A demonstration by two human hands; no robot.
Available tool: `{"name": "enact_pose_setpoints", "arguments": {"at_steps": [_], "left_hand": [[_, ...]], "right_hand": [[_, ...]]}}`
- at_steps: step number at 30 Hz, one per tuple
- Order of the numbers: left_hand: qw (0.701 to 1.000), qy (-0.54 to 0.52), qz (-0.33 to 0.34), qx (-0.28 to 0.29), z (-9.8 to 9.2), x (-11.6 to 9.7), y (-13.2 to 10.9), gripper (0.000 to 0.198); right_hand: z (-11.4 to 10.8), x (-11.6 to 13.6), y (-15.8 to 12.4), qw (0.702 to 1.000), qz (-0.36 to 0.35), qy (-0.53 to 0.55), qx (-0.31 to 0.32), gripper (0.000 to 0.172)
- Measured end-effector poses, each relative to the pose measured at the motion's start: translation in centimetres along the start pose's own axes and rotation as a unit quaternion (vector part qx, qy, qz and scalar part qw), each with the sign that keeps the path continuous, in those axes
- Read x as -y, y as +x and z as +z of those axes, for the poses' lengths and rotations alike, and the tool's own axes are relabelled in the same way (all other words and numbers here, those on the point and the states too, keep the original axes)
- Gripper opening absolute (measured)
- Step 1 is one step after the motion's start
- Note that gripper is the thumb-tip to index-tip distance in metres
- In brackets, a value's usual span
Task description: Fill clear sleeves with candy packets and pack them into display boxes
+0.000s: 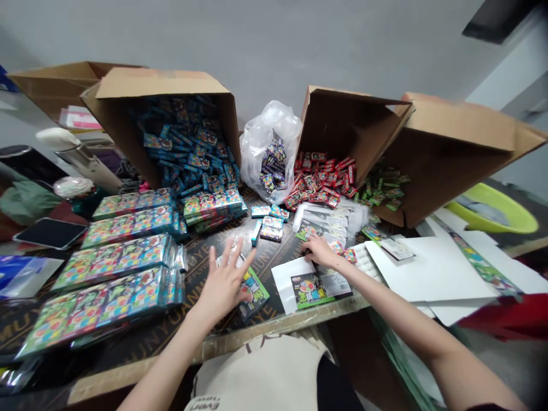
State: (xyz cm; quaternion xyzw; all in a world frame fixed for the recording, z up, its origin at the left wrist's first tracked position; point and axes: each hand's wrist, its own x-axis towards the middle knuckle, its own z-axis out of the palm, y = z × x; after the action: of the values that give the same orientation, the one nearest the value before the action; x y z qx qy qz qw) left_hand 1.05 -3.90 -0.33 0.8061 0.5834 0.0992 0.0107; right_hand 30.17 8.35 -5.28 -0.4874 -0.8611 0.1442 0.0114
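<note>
left hand (pixel 226 278) is splayed over the card (pixel 258 291) on the table (pixel 141 342), nothing gripped; for right hand (pixel 322 252), beside the bags (pixel 331 220), grip can't be told. card should be kept flat, bags pinched singly.

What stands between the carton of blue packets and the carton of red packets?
In the head view, a translucent plastic bag holding purple packets.
</note>
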Motion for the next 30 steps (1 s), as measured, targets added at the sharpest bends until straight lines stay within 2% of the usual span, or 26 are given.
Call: {"name": "enact_pose_setpoints", "arguments": {"at_steps": [2,5,8,12,16,19,21,23,25,27,30], "left_hand": [[0.993,-0.002,0.066,0.102,1.5,-0.5,0.6,0.095],[0.972,-0.010,0.092,0.215,3.6,-0.7,1.6,0.091],[0.962,-0.020,0.092,0.255,4.6,-0.4,2.3,0.086],[0.959,-0.032,0.112,0.258,4.3,-0.3,2.6,0.079],[0.964,-0.071,0.129,0.222,2.8,-0.5,2.8,0.055],[0.969,-0.131,0.093,0.187,1.0,-0.6,2.9,0.036],[0.974,-0.174,0.052,0.132,-0.5,-0.6,3.0,0.035],[0.971,-0.232,0.025,0.055,-2.0,-0.4,3.0,0.044],[0.955,-0.295,0.010,-0.017,-3.1,0.0,3.0,0.043],[0.932,-0.354,-0.015,-0.071,-3.6,0.3,2.9,0.032],[0.898,-0.418,-0.079,-0.110,-2.9,0.7,2.6,0.025]], "right_hand": [[0.9,0.0,-0.4,1.000,0.003,-0.002,0.005,0.003],[1.4,0.3,-0.5,1.000,0.006,0.004,0.002,0.001],[1.3,0.4,-0.7,1.000,0.002,0.019,0.003,0.004],[1.0,0.2,-1.0,0.999,0.007,0.046,0.017,0.010],[1.1,-0.3,-0.8,0.996,0.020,0.076,0.045,0.007],[1.1,-0.5,-0.6,0.993,0.021,0.102,0.052,0.011],[1.3,-0.6,-0.6,0.991,0.020,0.121,0.047,0.012],[1.5,-0.5,-0.6,0.990,0.021,0.136,0.033,0.011],[2.0,-0.3,-0.7,0.989,0.021,0.147,0.009,0.011],[2.6,-0.2,-0.9,0.987,0.023,0.156,-0.016,0.011],[3.4,0.1,-1.4,0.984,0.027,0.171,-0.053,0.009]]}}
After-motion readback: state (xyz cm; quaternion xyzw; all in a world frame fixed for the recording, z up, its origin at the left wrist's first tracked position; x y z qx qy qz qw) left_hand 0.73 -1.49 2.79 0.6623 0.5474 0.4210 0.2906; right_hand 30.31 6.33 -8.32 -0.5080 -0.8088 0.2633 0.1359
